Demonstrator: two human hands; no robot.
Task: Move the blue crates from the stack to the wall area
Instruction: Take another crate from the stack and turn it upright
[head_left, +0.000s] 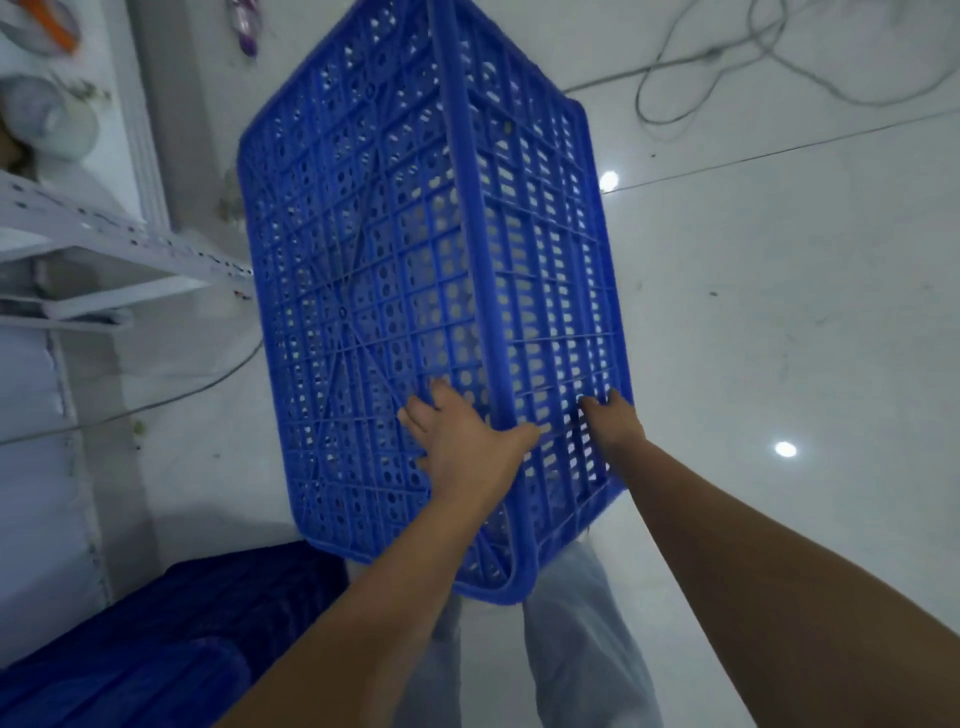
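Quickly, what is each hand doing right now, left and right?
Left hand: pressed fairly flat on the blue crate, thumb over a rib, helping hold it.
Right hand: fingers hooked into the crate's lattice wall, gripping it.

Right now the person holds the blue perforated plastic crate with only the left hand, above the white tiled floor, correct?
Not quite: the head view shows both hands on the blue perforated plastic crate, the left hand and the right hand, above the white tiled floor.

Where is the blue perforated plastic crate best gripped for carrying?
By its thick rolled rim, from the near end. The blue perforated plastic crate is tilted on edge, lattice base facing left; the left hand and right hand already hold that near end.
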